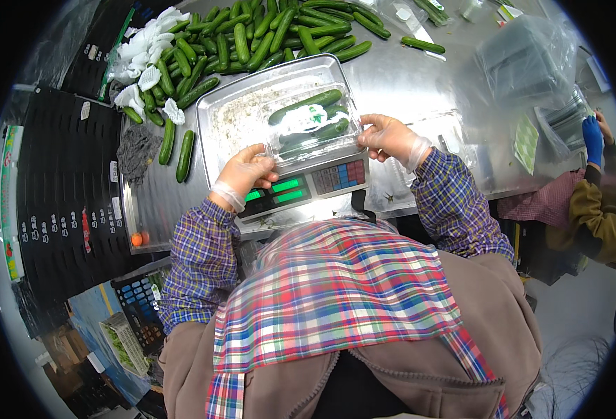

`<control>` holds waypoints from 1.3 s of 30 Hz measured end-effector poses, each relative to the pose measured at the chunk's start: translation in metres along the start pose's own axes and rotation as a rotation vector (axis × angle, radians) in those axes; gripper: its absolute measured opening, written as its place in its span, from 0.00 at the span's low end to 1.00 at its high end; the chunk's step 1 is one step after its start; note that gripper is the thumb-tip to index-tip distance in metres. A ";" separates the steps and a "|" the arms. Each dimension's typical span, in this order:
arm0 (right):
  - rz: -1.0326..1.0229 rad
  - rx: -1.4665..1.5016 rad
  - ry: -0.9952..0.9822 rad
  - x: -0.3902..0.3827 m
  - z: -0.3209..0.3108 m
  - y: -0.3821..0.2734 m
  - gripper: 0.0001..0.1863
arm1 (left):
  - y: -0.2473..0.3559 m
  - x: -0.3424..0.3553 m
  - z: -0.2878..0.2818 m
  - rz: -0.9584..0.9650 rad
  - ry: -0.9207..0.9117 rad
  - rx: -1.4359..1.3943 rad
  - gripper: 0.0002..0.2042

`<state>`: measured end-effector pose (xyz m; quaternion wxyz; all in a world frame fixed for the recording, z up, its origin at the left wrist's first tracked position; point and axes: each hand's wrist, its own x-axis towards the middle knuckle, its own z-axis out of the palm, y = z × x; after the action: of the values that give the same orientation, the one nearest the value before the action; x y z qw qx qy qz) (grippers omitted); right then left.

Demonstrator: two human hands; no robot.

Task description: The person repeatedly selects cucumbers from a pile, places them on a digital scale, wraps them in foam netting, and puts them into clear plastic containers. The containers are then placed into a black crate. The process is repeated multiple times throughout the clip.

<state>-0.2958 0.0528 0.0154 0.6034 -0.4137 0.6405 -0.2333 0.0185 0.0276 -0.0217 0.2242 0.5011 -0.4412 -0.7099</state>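
Note:
A clear plastic tray (287, 149) with cucumbers (302, 100) and a crumpled white piece inside is over the steel pan (221, 105) of a weighing scale (336, 179). My left hand (248, 173), in a clear glove, grips the tray's lower left corner, fingers closed round it. My right hand (390, 140), gloved the same way, pinches its right side near the lower corner. Whether the tray rests on the pan or is lifted slightly, I cannot tell. Green displays light the scale's front, partly behind my left hand.
Loose cucumbers (242, 43) and white foam nets (137, 52) cover the table's back left. A dark crumpled bag (137, 150) lies left of the scale. Black crates (63, 181) stand at the left. Wrapped plastic trays (524, 63) sit back right, near a co-worker's blue-gloved hand (592, 138).

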 end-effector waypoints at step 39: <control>-0.335 -0.096 -0.659 -0.008 0.205 -0.029 0.13 | -0.230 -0.402 -0.203 -0.438 1.163 -0.038 0.28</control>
<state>-0.0906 0.0843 0.0096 0.7104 -0.5936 0.3457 -0.1528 0.3912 0.3692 -0.0327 0.2859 0.8806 -0.1213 -0.3580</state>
